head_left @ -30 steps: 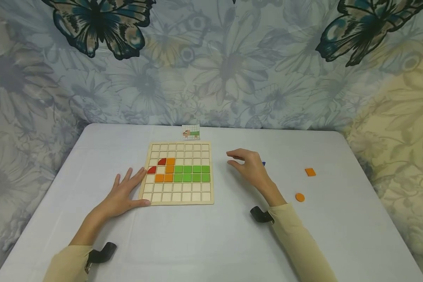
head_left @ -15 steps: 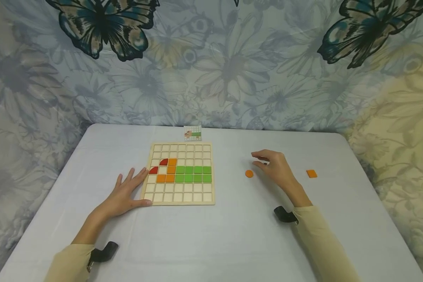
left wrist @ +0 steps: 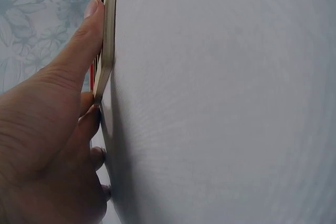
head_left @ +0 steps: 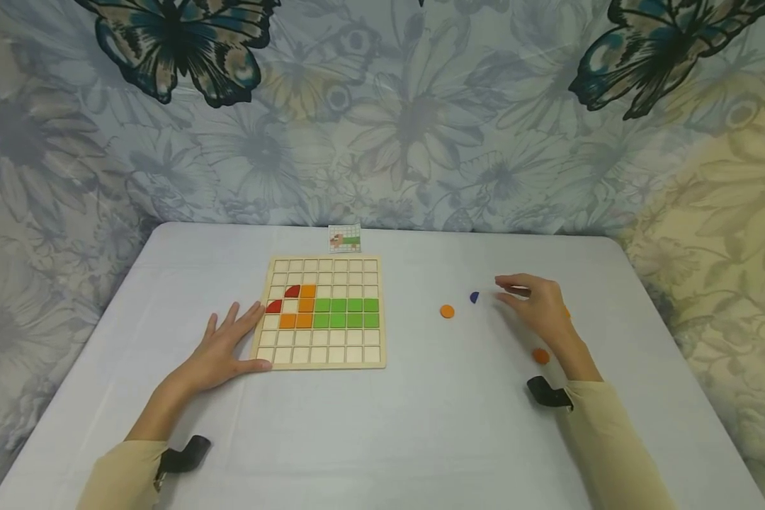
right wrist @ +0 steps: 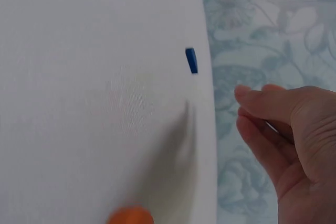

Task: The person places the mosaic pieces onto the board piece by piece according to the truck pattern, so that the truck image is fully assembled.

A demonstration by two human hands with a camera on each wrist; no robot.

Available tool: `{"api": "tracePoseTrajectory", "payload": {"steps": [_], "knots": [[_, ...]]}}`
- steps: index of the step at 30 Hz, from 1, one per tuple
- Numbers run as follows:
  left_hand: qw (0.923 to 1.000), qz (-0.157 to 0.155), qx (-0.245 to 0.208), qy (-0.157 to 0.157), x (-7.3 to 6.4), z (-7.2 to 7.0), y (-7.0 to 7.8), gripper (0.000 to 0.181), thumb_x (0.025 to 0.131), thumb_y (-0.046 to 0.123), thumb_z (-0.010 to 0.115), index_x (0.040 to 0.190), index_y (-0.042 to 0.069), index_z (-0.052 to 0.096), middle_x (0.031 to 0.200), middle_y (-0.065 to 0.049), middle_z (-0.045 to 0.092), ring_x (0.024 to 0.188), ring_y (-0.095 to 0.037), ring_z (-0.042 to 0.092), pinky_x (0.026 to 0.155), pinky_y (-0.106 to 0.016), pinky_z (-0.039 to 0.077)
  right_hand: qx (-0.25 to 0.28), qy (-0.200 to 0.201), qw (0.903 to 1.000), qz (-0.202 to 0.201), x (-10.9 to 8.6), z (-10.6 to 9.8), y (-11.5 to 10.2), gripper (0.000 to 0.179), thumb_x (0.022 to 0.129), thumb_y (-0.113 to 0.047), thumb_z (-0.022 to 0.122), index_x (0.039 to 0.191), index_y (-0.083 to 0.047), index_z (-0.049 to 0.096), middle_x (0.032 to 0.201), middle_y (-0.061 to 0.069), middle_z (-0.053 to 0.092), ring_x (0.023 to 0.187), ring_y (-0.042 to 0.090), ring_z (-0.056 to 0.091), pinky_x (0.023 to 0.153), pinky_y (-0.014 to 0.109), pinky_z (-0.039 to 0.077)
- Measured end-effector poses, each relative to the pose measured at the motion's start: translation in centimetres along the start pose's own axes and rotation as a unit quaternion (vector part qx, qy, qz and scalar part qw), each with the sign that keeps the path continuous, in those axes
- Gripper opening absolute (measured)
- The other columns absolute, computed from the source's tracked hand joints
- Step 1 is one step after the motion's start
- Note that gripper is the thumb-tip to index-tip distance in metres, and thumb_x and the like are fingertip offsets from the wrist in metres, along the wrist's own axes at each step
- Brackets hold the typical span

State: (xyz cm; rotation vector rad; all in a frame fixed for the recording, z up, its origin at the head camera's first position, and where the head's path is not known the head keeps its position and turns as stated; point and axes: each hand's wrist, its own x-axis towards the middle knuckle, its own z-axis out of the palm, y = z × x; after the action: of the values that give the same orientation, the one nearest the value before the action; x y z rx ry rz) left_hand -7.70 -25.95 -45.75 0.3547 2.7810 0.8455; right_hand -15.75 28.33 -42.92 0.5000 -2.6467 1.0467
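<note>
My left hand (head_left: 217,358) lies spread at the wooden grid board (head_left: 331,358), fingers at its left side and thumb at its near corner. In the left wrist view the thumb (left wrist: 84,40) lies along the board's edge. Red quarter-round, orange square and green square tiles (head_left: 338,313) fill some cells. My right hand (head_left: 538,304) hovers above the table, fingers loosely bent, with nothing seen between thumb and fingertips. Just left of it lies a dark blue half-round tile (head_left: 474,297), and farther left an orange round tile (head_left: 447,312).
Another orange round tile (head_left: 540,356) lies near the right wrist. An orange tile (head_left: 568,312) is mostly hidden behind the right hand. A small pattern card (head_left: 345,239) lies beyond the board. Patterned cloth (head_left: 414,142) hangs behind the white table (head_left: 357,439).
My right hand has moved rightward, away from the board, uncovering the blue half-round and the nearer orange round tile. It now covers most of the orange square. My left hand has stayed put.
</note>
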Motion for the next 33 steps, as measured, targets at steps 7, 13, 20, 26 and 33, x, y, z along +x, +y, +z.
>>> {"api": "tracePoseTrajectory", "payload": {"steps": [7,13,20,26,33], "knots": [[1.0000,-0.002,-0.002,0.001,-0.1,-0.1,0.0,0.110,0.074,0.059,0.077,0.157,0.010,0.022,0.162,-0.014,0.018,0.149,-0.042,-0.002,0.115,-0.057,-0.015,-0.015,-0.051,0.9984,0.021,-0.7,-2.2,1.2,0.030,0.079,0.007,0.076,0.109,0.006,0.071,0.104,0.020,0.072,0.094,0.038,0.069,0.079,0.011,0.052],[1.0000,-0.004,-0.005,0.001,-0.1,-0.1,0.1,0.110,0.074,0.057,0.078,0.156,0.009,0.023,0.162,-0.014,0.018,0.149,-0.041,-0.002,0.115,-0.058,-0.014,-0.043,-0.074,0.9961,0.021,-1.3,-4.1,2.1,0.029,0.079,0.006,0.077,0.108,0.005,0.072,0.105,0.020,0.072,0.094,0.039,0.068,0.076,0.009,0.051],[0.9999,-0.005,-0.009,-0.004,0.0,-0.5,0.5,0.109,0.075,0.056,0.077,0.156,0.008,0.022,0.162,-0.015,0.017,0.149,-0.041,-0.004,0.115,-0.057,-0.015,-0.085,-0.110,0.9903,0.012,-1.7,-6.7,3.4,0.032,0.079,0.006,0.077,0.110,0.006,0.071,0.107,0.023,0.071,0.094,0.040,0.067,0.077,0.019,0.054],[0.9999,-0.008,-0.008,-0.006,0.1,-0.5,0.5,0.110,0.075,0.057,0.078,0.156,0.009,0.022,0.162,-0.015,0.018,0.149,-0.040,-0.004,0.115,-0.057,-0.015,-0.095,-0.144,0.9831,0.062,-2.5,-8.4,4.8,0.037,0.080,0.002,0.077,0.115,0.010,0.067,0.113,0.029,0.066,0.099,0.047,0.064,0.077,0.036,0.057],[0.9999,-0.010,-0.008,-0.007,0.2,-0.2,0.1,0.110,0.074,0.057,0.078,0.157,0.010,0.022,0.162,-0.014,0.018,0.149,-0.040,-0.004,0.115,-0.056,-0.015,-0.097,-0.154,0.9816,0.057,-3.2,-8.7,6.1,0.038,0.081,0.004,0.076,0.117,0.008,0.067,0.115,0.030,0.065,0.102,0.048,0.063,0.081,0.025,0.056]]}}
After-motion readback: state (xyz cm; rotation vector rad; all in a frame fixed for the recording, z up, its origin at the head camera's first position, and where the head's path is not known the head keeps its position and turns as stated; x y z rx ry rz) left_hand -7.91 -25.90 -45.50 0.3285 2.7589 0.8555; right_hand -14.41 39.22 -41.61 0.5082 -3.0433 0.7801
